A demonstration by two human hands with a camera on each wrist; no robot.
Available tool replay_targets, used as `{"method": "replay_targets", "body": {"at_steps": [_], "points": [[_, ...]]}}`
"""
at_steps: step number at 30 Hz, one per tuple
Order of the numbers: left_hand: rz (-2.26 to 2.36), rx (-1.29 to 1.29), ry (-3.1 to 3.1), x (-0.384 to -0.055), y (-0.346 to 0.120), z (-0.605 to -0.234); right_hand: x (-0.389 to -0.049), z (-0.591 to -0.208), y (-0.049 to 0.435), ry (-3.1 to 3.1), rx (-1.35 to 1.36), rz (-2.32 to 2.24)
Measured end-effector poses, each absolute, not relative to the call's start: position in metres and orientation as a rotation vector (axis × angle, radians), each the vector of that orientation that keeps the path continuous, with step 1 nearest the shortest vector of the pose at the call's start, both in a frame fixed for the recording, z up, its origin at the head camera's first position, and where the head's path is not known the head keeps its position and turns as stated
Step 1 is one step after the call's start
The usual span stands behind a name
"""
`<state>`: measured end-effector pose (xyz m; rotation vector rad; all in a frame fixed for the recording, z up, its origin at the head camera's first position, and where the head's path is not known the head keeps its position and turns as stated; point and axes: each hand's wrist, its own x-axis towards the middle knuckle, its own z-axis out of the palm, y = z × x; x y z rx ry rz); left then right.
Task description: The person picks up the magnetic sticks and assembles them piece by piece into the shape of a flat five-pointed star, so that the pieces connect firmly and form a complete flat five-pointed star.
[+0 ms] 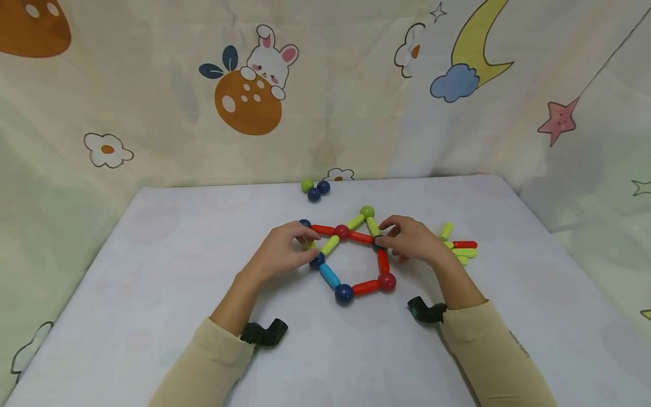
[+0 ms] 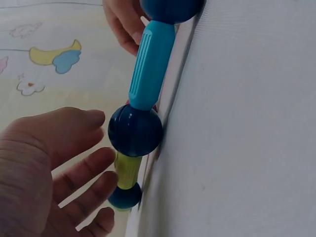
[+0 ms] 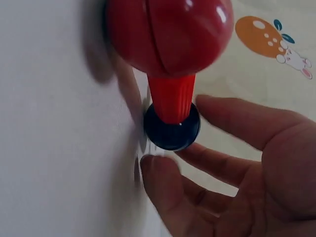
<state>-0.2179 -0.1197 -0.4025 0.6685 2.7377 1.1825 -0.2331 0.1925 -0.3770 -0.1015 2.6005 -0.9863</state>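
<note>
A flat frame of magnetic rods and balls lies on the white table, with red rods (image 1: 366, 288), a light blue rod (image 1: 329, 276) and yellow-green rods (image 1: 330, 245) joined by balls. My left hand (image 1: 285, 249) is at its left side, fingers spread loosely beside a dark blue ball (image 2: 135, 130) and a yellow-green rod (image 2: 127, 170). Whether its fingertips touch them, I cannot tell. With thumb and fingers, my right hand (image 1: 412, 240) holds a dark blue ball (image 3: 173, 127) at the frame's right corner. A red ball (image 3: 170, 37) sits at the near end of the attached red rod.
Two dark blue balls (image 1: 314, 195) and a green ball (image 1: 307, 185) lie near the table's back edge. Right of the frame, partly behind my right hand, is a bunch of loose yellow-green rods (image 1: 464, 253) with a red rod (image 1: 465, 245). A patterned curtain (image 1: 356, 113) hangs behind.
</note>
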Motion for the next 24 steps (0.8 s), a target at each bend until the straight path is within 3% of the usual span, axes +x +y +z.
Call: {"method": "replay_targets", "body": {"at_steps": [24], "points": [[0.733, 0.786, 2.952, -0.215, -0.113, -0.397, -0.236, -0.390, 0.183, 2.551, -0.308, -1.252]]}}
